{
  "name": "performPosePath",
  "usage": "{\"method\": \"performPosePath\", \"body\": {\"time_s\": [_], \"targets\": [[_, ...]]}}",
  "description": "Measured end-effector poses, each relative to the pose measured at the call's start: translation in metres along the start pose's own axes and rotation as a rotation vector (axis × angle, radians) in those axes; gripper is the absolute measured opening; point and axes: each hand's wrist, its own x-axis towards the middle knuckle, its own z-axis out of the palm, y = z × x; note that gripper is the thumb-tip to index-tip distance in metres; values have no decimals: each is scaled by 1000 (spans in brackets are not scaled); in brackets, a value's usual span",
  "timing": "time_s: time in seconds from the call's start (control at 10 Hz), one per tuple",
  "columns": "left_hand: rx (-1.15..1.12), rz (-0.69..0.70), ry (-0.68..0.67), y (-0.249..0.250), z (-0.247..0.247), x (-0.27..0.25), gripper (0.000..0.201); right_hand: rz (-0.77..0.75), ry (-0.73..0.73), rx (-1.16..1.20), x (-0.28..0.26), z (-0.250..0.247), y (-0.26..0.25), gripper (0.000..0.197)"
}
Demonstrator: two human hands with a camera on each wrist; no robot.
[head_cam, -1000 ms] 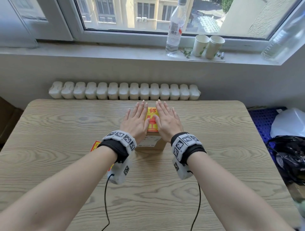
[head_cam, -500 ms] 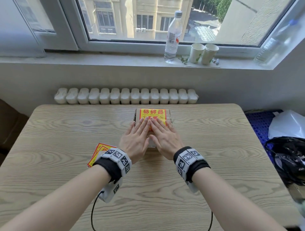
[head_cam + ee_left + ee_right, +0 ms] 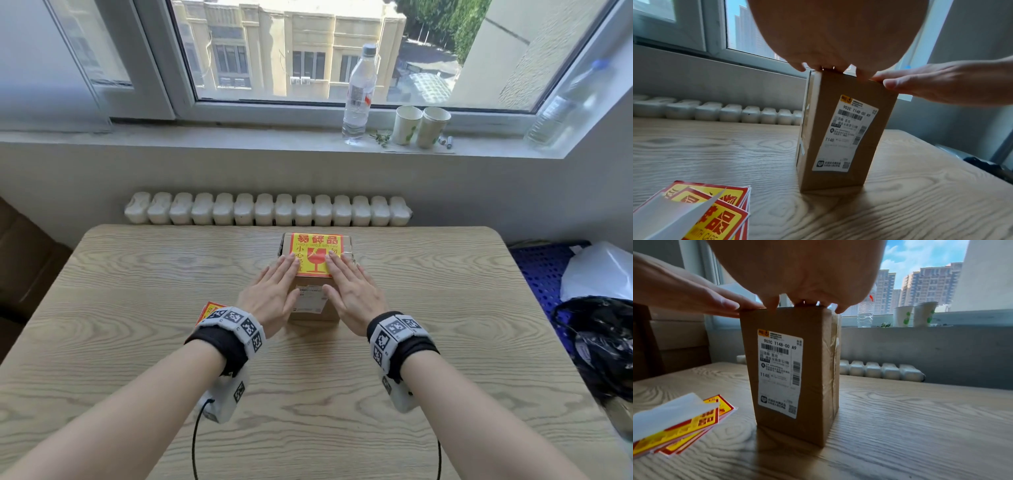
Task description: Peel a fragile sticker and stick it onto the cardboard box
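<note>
From the head view we see our left hand [image 3: 270,301] and right hand [image 3: 352,298] flat, fingers straight, pressing the sticker [image 3: 317,255] on the box [image 3: 313,301] top between them.

The wrist views show the box [image 3: 840,129] upright on the surface [image 3: 920,426], long axis vertical, label facing us.

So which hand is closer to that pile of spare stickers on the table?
Left. The left hand rests on the box just above and right of the sticker stack; the right hand lies beyond.

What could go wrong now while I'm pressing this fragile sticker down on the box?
The cardboard box stands tall on a narrow base, so uneven pressure from the left hand or right hand might tip it. The fragile sticker runs close to the top's edges; its corners could lift if left unsmoothed.
</note>
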Motion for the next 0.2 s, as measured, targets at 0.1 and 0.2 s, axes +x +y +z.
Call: {"method": "performPosePath", "body": {"time_s": [0.1,0.2], "targets": [[-53,-80,10,-1,-11,-4,60,72,45,86,-4,-11,3,56],[-66,-159,4,-7,-25,-9,60,138,58,109,-7,-23,13,55]]}}
